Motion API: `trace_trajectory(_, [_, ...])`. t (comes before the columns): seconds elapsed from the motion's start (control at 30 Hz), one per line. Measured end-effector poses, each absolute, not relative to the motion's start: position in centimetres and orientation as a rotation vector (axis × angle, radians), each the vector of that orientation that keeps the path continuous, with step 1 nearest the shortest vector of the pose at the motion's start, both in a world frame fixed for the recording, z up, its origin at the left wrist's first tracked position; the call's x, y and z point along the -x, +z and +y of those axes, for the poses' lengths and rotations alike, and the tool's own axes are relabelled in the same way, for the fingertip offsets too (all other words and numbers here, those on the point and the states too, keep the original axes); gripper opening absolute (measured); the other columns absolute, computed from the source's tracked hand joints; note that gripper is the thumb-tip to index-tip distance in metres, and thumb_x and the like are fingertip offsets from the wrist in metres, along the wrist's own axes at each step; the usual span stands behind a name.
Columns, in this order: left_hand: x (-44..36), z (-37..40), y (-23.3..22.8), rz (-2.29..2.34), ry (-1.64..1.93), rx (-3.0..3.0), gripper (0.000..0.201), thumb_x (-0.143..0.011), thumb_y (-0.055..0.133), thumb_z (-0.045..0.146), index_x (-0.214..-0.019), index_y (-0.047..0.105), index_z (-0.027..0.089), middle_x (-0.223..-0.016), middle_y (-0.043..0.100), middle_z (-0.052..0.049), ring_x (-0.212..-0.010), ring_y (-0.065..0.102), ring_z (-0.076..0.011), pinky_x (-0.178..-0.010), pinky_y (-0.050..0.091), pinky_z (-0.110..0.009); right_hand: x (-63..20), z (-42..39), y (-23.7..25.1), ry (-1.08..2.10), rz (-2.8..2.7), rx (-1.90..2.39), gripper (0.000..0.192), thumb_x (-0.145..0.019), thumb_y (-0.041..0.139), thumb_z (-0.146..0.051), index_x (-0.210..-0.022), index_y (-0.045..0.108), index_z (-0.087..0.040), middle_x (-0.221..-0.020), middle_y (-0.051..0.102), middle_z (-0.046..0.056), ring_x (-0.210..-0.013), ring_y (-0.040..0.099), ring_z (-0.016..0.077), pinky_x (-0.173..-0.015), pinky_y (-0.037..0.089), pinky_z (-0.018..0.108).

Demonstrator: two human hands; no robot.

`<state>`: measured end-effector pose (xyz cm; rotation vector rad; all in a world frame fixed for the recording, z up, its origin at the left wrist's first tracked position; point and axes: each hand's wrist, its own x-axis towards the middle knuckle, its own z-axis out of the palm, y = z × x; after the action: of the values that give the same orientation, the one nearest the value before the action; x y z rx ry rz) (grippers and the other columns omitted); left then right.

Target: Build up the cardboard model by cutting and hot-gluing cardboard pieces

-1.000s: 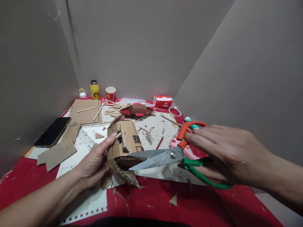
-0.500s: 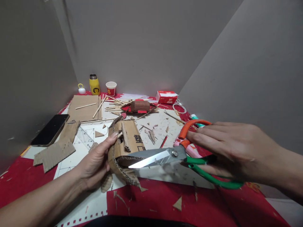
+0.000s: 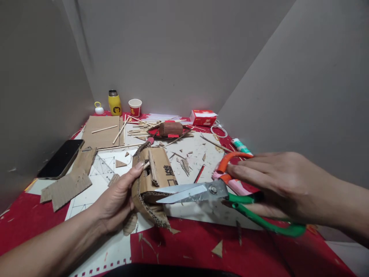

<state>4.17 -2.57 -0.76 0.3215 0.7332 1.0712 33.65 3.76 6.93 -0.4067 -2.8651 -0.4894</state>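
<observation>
My left hand (image 3: 122,194) grips the left side of a folded cardboard model (image 3: 160,165), its thumb beside a short wooden stick in a hole. A cardboard strip stands on the model's top, and dark printed characters show at its right. My right hand (image 3: 284,184) is closed round the handles of scissors (image 3: 213,188), one handle orange, the other green. The slightly parted blades point left, their tips at the model's near corrugated edge. I cannot tell whether cardboard lies between them.
Behind stand a small boat model (image 3: 171,129), a yellow bottle (image 3: 115,104), a paper cup (image 3: 135,108) and a red tissue pack (image 3: 203,117). A phone (image 3: 61,159) and cardboard pieces (image 3: 67,188) lie left. Scraps litter the white paper and red tablecloth.
The scissors' handles have spread a little further and the blades have parted slightly, the upper one now showing above the model's edge. My left hand and the cardboard model have hardly moved.
</observation>
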Motion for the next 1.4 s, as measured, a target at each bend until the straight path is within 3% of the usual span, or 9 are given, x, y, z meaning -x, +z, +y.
trace_trajectory(0.3, [-4.2, -2.6, -1.1, 0.784, 1.065, -0.330, 0.031, -0.083, 0.073, 0.034, -0.110, 0.071, 0.019, -0.101, 0.077, -0.007, -0.090, 0.074, -0.0186, -0.086, 0.059, -0.029, -33.9, 3.8, 6.6, -0.478, -2.886, 0.359, 0.019, -0.102, 0.033, -0.033, -0.090, 0.045, -0.024, -0.061, 0.056, 0.000, -0.050, 0.052, 0.0180, -0.049, 0.040, 0.031])
trace_trajectory(0.47, [-4.2, -2.5, -1.3, 0.871, 1.078, -0.379, 0.042, -0.081, 0.074, 0.037, -0.118, 0.068, 0.019, -0.109, 0.076, -0.009, -0.095, 0.073, -0.0211, -0.088, 0.058, -0.031, -34.2, 3.4, 7.1, -0.644, -2.897, 0.398, 0.022, -0.103, 0.031, -0.031, -0.089, 0.045, -0.024, -0.065, 0.061, 0.002, -0.053, 0.054, 0.0167, -0.051, 0.042, 0.031])
trace_trajectory(0.7, [-4.6, -2.7, -0.8, 0.800, 1.053, -0.439, 0.040, -0.085, 0.070, 0.040, -0.118, 0.069, 0.018, -0.111, 0.075, -0.010, -0.097, 0.072, -0.0228, -0.087, 0.059, -0.033, -33.3, 2.7, 8.2, -0.967, -2.773, 0.390, 0.036, -0.103, 0.025, -0.035, -0.083, 0.053, -0.021, -0.069, 0.069, 0.009, -0.053, 0.060, 0.0184, -0.053, 0.046, 0.035])
trace_trajectory(0.87, [-5.0, -2.7, -0.7, 0.815, 1.054, -0.443, 0.038, -0.086, 0.068, 0.040, -0.118, 0.069, 0.020, -0.110, 0.075, -0.009, -0.096, 0.072, -0.0229, -0.086, 0.060, -0.035, -33.4, 2.4, 8.5, -1.055, -2.717, 0.384, 0.039, -0.104, 0.024, -0.033, -0.080, 0.053, -0.022, -0.066, 0.068, 0.007, -0.050, 0.059, 0.0187, -0.053, 0.045, 0.036])
trace_trajectory(1.17, [-5.1, -2.8, -0.6, 0.857, 1.035, -0.467, 0.042, -0.087, 0.067, 0.042, -0.123, 0.067, 0.021, -0.114, 0.074, -0.010, -0.092, 0.073, -0.0209, -0.089, 0.057, -0.032, -34.1, 2.5, 8.4, -0.946, -2.802, 0.341, 0.029, -0.104, 0.027, -0.032, -0.093, 0.053, -0.024, -0.072, 0.069, 0.005, -0.059, 0.062, 0.0198, -0.059, 0.048, 0.036])
trace_trajectory(1.4, [-5.2, -2.8, -0.7, 0.833, 1.050, -0.474, 0.045, -0.089, 0.064, 0.039, -0.129, 0.062, 0.020, -0.121, 0.071, -0.012, -0.102, 0.070, -0.0231, -0.088, 0.057, -0.033, -34.3, 2.6, 8.0, -0.802, -2.834, 0.331, 0.027, -0.104, 0.028, -0.029, -0.092, 0.051, -0.023, -0.070, 0.068, 0.005, -0.056, 0.060, 0.0175, -0.056, 0.048, 0.034])
